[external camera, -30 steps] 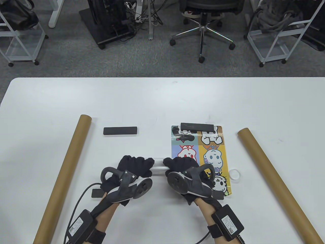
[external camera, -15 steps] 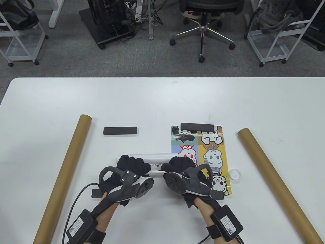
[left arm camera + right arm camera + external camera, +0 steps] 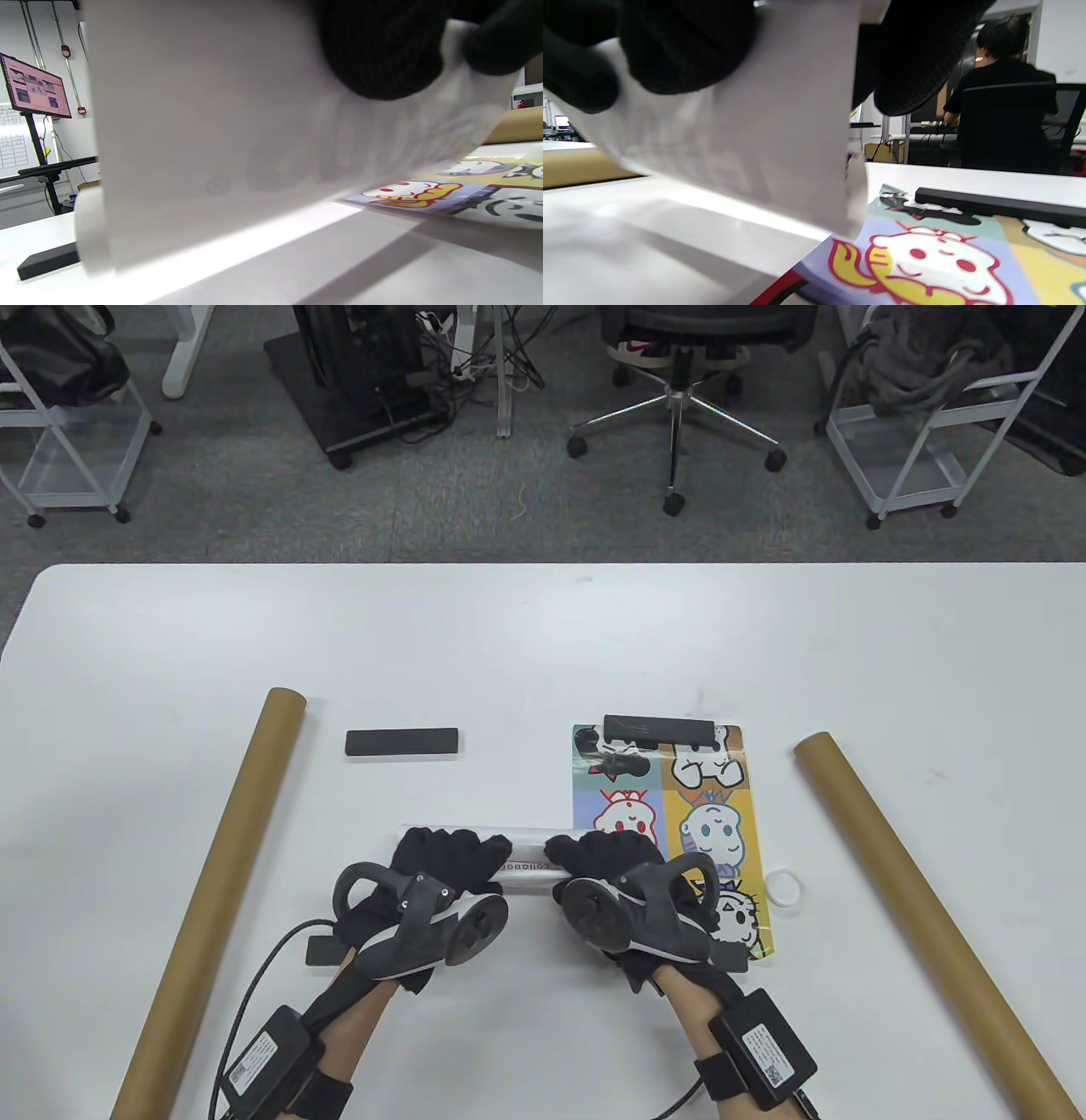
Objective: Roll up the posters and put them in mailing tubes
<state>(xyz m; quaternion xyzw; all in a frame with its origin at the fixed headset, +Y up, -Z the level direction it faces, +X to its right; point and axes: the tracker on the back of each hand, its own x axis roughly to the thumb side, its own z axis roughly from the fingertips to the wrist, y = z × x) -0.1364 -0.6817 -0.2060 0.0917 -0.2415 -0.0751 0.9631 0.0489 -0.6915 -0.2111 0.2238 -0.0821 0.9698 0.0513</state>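
A white poster roll point(image 3: 533, 843) lies across the table's near middle, part-rolled with loose sheet; it fills the left wrist view point(image 3: 212, 127) and right wrist view point(image 3: 746, 127). My left hand point(image 3: 462, 855) grips its left part and my right hand point(image 3: 594, 853) its right part, fingers point(image 3: 382, 51) curled over the paper. A colourful cartoon poster point(image 3: 696, 814) lies flat to the right, partly under my right hand, held by a black bar point(image 3: 666, 727) at its far edge and another point(image 3: 728, 957) at its near edge. Two brown mailing tubes lie at the left point(image 3: 216, 891) and right point(image 3: 920, 912).
A loose black bar point(image 3: 401, 741) lies beyond the roll on the left, and another point(image 3: 321, 950) sits by my left wrist. A white tube cap point(image 3: 783, 889) lies right of the cartoon poster. Chairs and carts stand on the floor beyond the table's far edge.
Half a second ago my hands had drawn back and more of the roll showed. Now both hands have slid forward over it again, covering most of it.
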